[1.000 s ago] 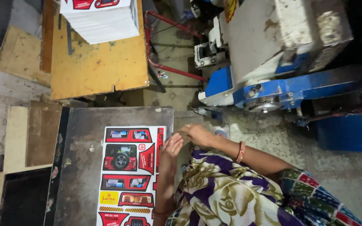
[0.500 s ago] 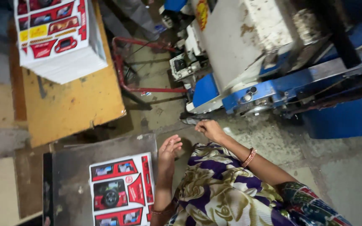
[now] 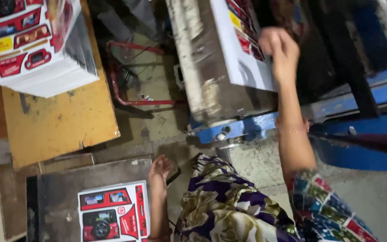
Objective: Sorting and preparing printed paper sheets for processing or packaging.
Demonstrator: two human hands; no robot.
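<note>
- The right hand [image 3: 279, 49] is stretched far, up to a white printed sheet [image 3: 242, 45] that lies on the grey top of a machine [image 3: 211, 85]. The fingers [image 3: 287, 67] lie pressed together on the right edge of the sheet; whether they pinch it or only touch it, I cannot tell.
- The left hand [image 3: 160, 172] is low and near, at the right edge of a dark metal surface [image 3: 68, 188]. Its fingers are loosely curled and hold nothing. Just left of it lies a second printed sheet [image 3: 113, 210] with red panels; the hand is beside it, apart from it.
- At the far left a thick stack of sheets [image 3: 36, 49] stands on a yellow wooden board [image 3: 59, 125].
- Between the board and the machine a red metal frame [image 3: 135, 76] stands on the dirty floor.
- Under the grey top the machine has a blue base [image 3: 247, 127] with a small round knob.
- Hidden or cut off: the stack and the near sheet both run out of the picture. The far right side, behind the machine, is dark and hard to read. The whole picture is a little blurred.
- Count: two hands, one stack, two single sheets, one machine, one board.
</note>
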